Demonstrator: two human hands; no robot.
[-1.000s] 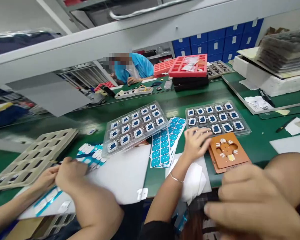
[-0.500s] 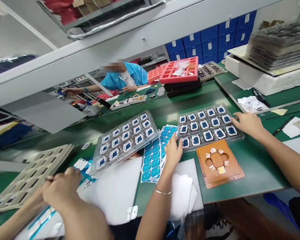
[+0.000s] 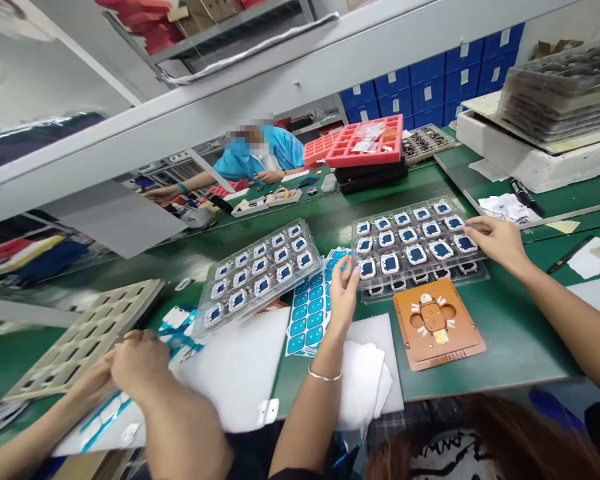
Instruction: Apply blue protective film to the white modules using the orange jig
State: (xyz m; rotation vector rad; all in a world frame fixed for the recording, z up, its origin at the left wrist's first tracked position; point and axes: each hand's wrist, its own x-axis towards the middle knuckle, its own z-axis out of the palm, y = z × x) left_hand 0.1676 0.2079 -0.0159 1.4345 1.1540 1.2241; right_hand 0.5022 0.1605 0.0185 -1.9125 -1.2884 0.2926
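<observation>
My left hand (image 3: 344, 288), with a bracelet on its wrist, grips the left edge of a clear plastic tray (image 3: 403, 260). My right hand (image 3: 495, 243) has thumb and fingers closed on its right edge. White-framed parts with dark blue centres sit in rows in this tray. It is held slightly above a similar tray (image 3: 483, 274), whose front row shows below it. In front lies an orange fixture plate (image 3: 415, 347) with a cut-out pocket. Sheets of blue stickers (image 3: 300, 327) lie left of my left hand, beside another filled clear tray (image 3: 260, 305).
A co-worker's hands (image 3: 130, 363) work at the left by a beige tray (image 3: 145, 293). Another person in blue (image 3: 285, 147) sits across the bench. Red trays (image 3: 365, 160) stand behind, and a white foam box (image 3: 505, 157) bears stacked trays at right. White cloths (image 3: 363, 387) lie nearby.
The upper clear tray has risen in both my hands, and the tray beneath now shows along its front. The view has shifted slightly, while the co-worker's hands at left have come together.
</observation>
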